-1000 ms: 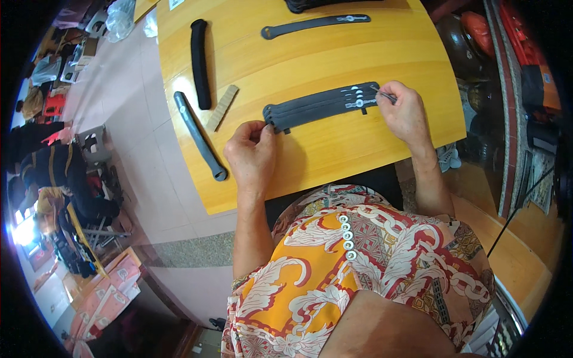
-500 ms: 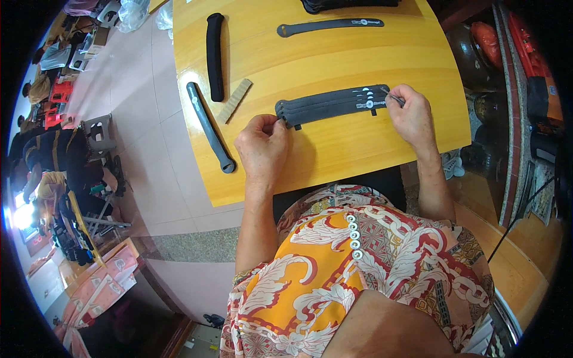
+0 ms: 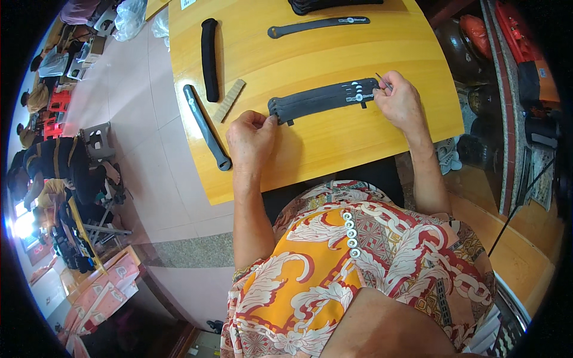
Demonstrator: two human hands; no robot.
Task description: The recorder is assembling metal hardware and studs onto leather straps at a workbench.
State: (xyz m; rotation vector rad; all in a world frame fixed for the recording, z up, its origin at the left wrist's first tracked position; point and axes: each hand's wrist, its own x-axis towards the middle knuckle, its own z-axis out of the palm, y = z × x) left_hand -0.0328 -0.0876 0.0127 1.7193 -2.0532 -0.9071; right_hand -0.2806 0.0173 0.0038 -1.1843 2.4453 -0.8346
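Note:
A long flat stack of black strips lies across the wooden table. My left hand pinches its left end between thumb and fingers. At the stack's right end my right hand holds a thin metal pin-like tool, tip near the strips. Both forearms come up from the table's near edge over my patterned orange clothing.
A black padded bar, a longer black bar and a small tan block lie at the table's left. Another black strip lies farther back. People and stools are on the floor at left; dark gear stands at right.
Both hands stay at the ends of the strip stack with barely any shift. My head has moved a little, so the table sits slightly lower and rightward in view.

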